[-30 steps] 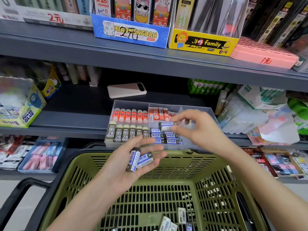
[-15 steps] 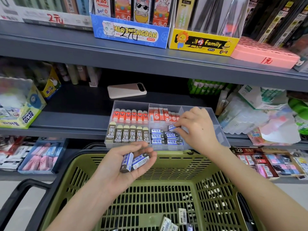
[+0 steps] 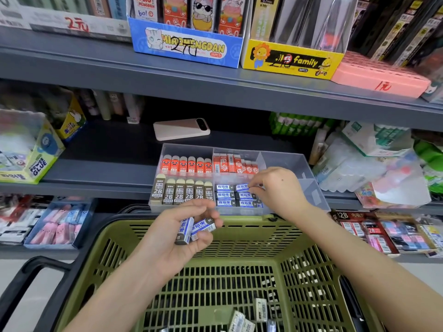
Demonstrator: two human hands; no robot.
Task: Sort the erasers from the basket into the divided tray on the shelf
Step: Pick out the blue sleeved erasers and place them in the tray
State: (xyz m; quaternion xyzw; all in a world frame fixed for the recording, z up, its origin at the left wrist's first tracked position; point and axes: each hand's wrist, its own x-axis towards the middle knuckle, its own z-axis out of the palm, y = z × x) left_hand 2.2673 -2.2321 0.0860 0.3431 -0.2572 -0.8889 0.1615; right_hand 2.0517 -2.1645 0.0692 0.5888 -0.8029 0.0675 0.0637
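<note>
Shop shelf (image 3: 100,173) is carrying divided tray (image 3: 287,161) | right hand (image 3: 279,188) is pinching blue eraser (image 3: 242,187) into front-middle compartment | left hand (image 3: 177,233) is gripping two spare erasers (image 3: 195,230) above basket (image 3: 239,221) | next, likely: release, then take one spare, label aligned.

Eraser (image 3: 242,187) now in tray (image 3: 286,161) (R hand (image 3: 275,188))

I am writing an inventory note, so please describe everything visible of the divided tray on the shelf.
The divided tray is clear plastic, resting at the front edge of the shelf. Its partitions separate upright orange erasers behind, brown 2B erasers front left and flat blue-and-white erasers beside them, where the right hand pinches one.
</note>
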